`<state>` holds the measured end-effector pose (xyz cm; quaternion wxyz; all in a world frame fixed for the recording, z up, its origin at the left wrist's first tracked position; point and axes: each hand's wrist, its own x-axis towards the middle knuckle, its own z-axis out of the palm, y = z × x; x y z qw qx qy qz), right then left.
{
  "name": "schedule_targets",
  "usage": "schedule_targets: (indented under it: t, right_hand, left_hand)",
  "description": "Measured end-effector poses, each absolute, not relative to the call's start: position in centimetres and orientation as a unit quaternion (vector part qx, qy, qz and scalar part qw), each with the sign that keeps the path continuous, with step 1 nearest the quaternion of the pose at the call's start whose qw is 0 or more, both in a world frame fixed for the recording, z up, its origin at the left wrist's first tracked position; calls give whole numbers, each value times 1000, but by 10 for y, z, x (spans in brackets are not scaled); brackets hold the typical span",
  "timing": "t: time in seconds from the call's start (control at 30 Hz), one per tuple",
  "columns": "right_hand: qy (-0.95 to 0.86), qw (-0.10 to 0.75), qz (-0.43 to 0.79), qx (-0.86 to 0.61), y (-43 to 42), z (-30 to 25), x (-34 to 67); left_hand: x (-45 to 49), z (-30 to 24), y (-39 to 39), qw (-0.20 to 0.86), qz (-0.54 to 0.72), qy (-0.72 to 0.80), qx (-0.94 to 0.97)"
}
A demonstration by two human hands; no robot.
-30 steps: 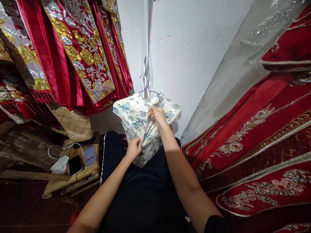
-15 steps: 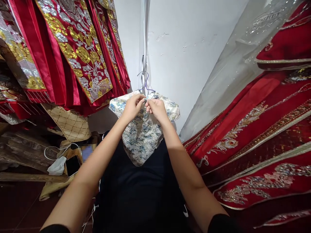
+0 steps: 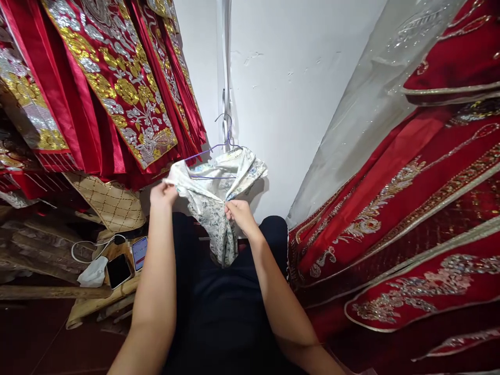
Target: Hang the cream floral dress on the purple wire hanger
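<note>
A small white top with a blue-green floral print (image 3: 213,208) hangs partly on a thin purple wire hanger (image 3: 228,136). Its left shoulder has come off the hanger, whose left arm shows bare above the cloth. My left hand (image 3: 163,192) pinches the edge of the top's left sleeve, pulled out to the left. With fingers closed, my right hand (image 3: 237,212) grips the front of the top at the low point of the neckline. The neck opening gapes, and the hanger's lower bar crosses inside it. Below my right hand the cloth falls in a narrow bunch.
Red garments with gold and silver embroidery (image 3: 128,99) hang at the left. More red beaded garments (image 3: 375,224) and a sheer white cloth (image 3: 339,130) fill the right. Two phones (image 3: 119,271) and a white cable (image 3: 84,250) lie on a wooden stand at lower left.
Both hands were together at the neckline. My left hand has moved left and down to the sleeve, my right hand lower. The top's left shoulder has left the hanger and the neck opening has widened.
</note>
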<state>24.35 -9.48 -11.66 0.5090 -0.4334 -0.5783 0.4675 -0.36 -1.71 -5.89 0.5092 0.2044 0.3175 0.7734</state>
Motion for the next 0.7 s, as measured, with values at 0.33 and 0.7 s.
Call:
schedule_targets:
  t: [0.33, 0.7]
  right_hand:
    - [-645, 289, 511, -489, -117, -113, 283]
    - [-566, 518, 460, -447, -108, -107, 281]
  left_hand:
    - [69, -172, -70, 580, 664, 420, 216]
    - [115, -84, -116, 508, 598, 243, 571]
